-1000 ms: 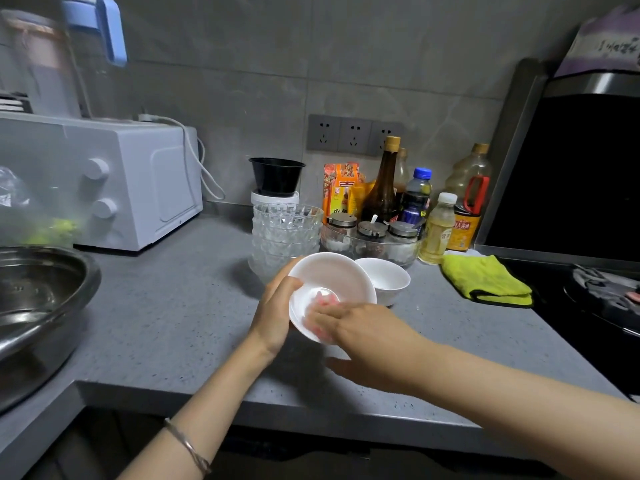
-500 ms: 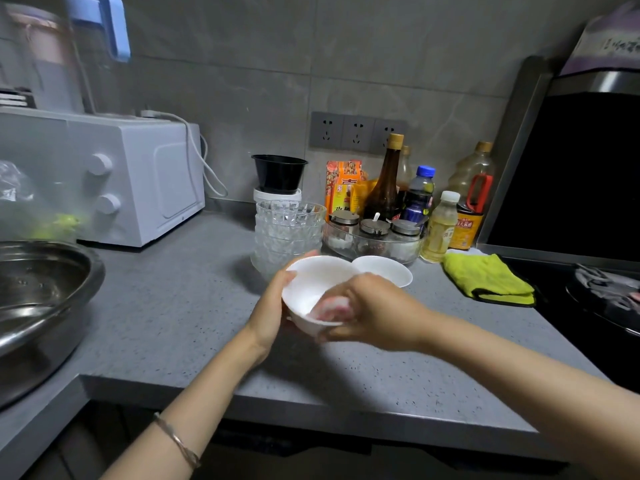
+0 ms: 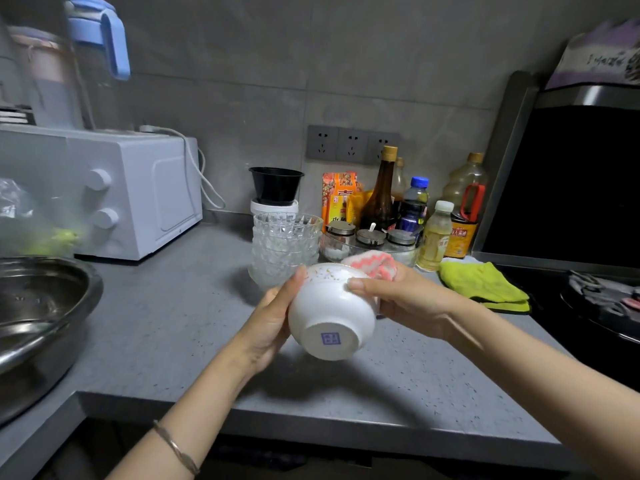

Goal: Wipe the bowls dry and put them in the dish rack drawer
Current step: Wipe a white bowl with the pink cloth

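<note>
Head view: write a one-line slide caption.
Left hand holds a white bowl, base toward the camera, while right hand holds a pink cloth at its rim.

Blue square seal mark (image 3: 330, 338) on the underside of the white bowl (image 3: 329, 303), characters too small to read; Chinese print on the orange packet (image 3: 337, 199), the oil bottle (image 3: 462, 216), the small yellow bottle (image 3: 435, 239) and the pale bag (image 3: 599, 57) at upper right, none legible.
</note>
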Motion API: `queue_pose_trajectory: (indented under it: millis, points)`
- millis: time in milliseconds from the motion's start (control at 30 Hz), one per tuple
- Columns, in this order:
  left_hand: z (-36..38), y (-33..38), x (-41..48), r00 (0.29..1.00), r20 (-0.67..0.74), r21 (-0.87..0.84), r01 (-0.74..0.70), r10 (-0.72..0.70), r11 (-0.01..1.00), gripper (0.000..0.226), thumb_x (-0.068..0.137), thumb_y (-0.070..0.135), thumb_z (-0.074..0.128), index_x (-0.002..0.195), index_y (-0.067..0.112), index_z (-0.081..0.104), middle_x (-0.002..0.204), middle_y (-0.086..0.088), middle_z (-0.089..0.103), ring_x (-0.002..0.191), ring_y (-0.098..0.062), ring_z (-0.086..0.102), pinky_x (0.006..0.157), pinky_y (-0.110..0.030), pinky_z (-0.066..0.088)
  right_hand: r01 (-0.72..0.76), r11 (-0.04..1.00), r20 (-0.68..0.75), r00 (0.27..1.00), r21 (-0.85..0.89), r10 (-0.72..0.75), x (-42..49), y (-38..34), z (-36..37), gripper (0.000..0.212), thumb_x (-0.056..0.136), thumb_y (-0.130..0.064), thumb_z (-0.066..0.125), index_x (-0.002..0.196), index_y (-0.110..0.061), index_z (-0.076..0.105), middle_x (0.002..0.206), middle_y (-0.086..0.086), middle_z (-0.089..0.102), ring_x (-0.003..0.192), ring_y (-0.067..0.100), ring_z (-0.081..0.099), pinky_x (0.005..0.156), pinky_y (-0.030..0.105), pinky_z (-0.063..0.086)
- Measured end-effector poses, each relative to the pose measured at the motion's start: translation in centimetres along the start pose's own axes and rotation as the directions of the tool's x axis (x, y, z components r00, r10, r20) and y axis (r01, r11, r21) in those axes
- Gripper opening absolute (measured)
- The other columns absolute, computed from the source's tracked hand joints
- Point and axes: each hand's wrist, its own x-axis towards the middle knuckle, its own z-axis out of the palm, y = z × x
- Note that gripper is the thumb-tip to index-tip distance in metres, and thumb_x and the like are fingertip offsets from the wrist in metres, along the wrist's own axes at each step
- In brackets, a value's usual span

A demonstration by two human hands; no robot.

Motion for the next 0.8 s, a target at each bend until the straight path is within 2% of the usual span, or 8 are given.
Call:
queue_pose_trajectory:
  millis: [133, 200, 300, 400, 500, 567, 733, 800]
  points:
    - [0.7, -0.4, 0.0, 0.969, -0.246, -0.058, 0.018, -0.031, 0.998, 0.047, 0.067, 0.057, 0.065, 0.095, 0.019, 0.071, 0.088, -0.005, 0.074, 0.083, -0.022, 0.069, 0.076, -0.033, 0.052, 0.194, 0.974, -0.281, 0.947, 0.118, -0.155, 0.1, 0.2, -1.0, 0.03, 0.084, -0.028, 0.065, 0.111, -0.014, 0.061, 0.115, 0.01, 0.067, 0.104, 0.021, 0.064, 0.09, 0.03, 0.05]
    - [0.8, -0.8, 0.2, 0.942, -0.332, -0.082, 0.028, -0.054, 0.996, 0.049, 0.072, 0.057, 0.06, 0.101, 0.019, 0.071, 0.095, -0.004, 0.074, 0.09, -0.02, 0.068, 0.082, -0.034, 0.049, 0.33, 0.944, -0.389, 0.868, -0.01, -0.308, -0.3, 0.4, -0.7, 0.032, 0.087, -0.037, 0.061, 0.115, -0.022, 0.063, 0.118, 0.003, 0.067, 0.109, 0.017, 0.062, 0.093, 0.029, 0.05]
    - [1.3, -0.9, 0.4, 0.925, -0.351, -0.193, 0.081, -0.146, 0.978, 0.051, 0.083, 0.06, 0.053, 0.109, 0.018, 0.069, 0.103, -0.007, 0.073, 0.095, -0.021, 0.067, 0.084, -0.035, 0.05, 0.451, 0.802, -0.225, 0.798, -0.393, -0.559, -1.1, 1.6, 1.8, 0.037, 0.091, -0.037, 0.057, 0.125, -0.025, 0.059, 0.134, -0.009, 0.055, 0.125, 0.005, 0.049, 0.101, 0.021, 0.042]
    - [2.0, -0.4, 0.7, 0.938, -0.24, -0.363, 0.152, -0.25, 0.919, 0.05, 0.092, 0.057, 0.043, 0.102, 0.017, 0.07, 0.099, -0.01, 0.073, 0.09, -0.022, 0.069, 0.081, -0.037, 0.053, 0.481, 0.431, 0.075, 0.729, -0.764, -0.681, -0.8, 4.2, 3.4, 0.045, 0.095, -0.027, 0.053, 0.139, -0.019, 0.047, 0.153, -0.005, 0.03, 0.142, 0.005, 0.023, 0.115, 0.024, 0.023]
    - [1.9, -0.2, 1.1, 0.906, -0.279, -0.423, 0.182, -0.319, 0.888, 0.055, 0.093, 0.056, 0.04, 0.108, 0.009, 0.066, 0.098, -0.014, 0.071, 0.082, -0.024, 0.068, 0.066, -0.035, 0.051, 0.477, 0.321, 0.052, 0.617, -0.818, -0.785, -0.6, 5.4, 3.6, 0.04, 0.097, -0.021, 0.049, 0.136, -0.015, 0.051, 0.15, 0.001, 0.037, 0.14, 0.008, 0.031, 0.112, 0.029, 0.031]
    - [1.5, -0.1, 1.3, 0.88, -0.329, -0.429, 0.183, -0.342, 0.884, 0.06, 0.092, 0.059, 0.038, 0.11, 0.009, 0.064, 0.103, -0.014, 0.068, 0.084, -0.024, 0.065, 0.065, -0.035, 0.05, 0.487, 0.259, 0.074, 0.564, -0.834, -0.822, -0.8, 6.5, 4.0, 0.035, 0.096, -0.018, 0.053, 0.13, -0.013, 0.058, 0.144, 0.003, 0.046, 0.135, 0.012, 0.041, 0.108, 0.033, 0.038]
    - [1.4, 0.0, 1.3, 0.879, -0.343, -0.364, 0.201, -0.332, 0.909, 0.062, 0.085, 0.064, 0.048, 0.095, 0.007, 0.067, 0.093, -0.014, 0.07, 0.084, -0.025, 0.067, 0.068, -0.035, 0.053, 0.459, 0.127, 0.158, 0.534, -0.879, -0.83, -1.1, 6.6, 4.7, 0.031, 0.095, -0.018, 0.054, 0.125, -0.016, 0.063, 0.136, 0.002, 0.055, 0.128, 0.015, 0.05, 0.101, 0.03, 0.045]
    - [1.7, 0.2, 1.4, 0.902, -0.314, -0.332, 0.189, -0.298, 0.924, 0.061, 0.087, 0.063, 0.046, 0.095, 0.007, 0.069, 0.087, -0.014, 0.071, 0.078, -0.024, 0.068, 0.065, -0.033, 0.053, 0.44, 0.152, 0.122, 0.533, -0.885, -0.837, -1.0, 5.3, 4.3, 0.031, 0.095, -0.02, 0.05, 0.122, -0.016, 0.064, 0.135, 0.002, 0.056, 0.125, 0.014, 0.052, 0.101, 0.023, 0.042]
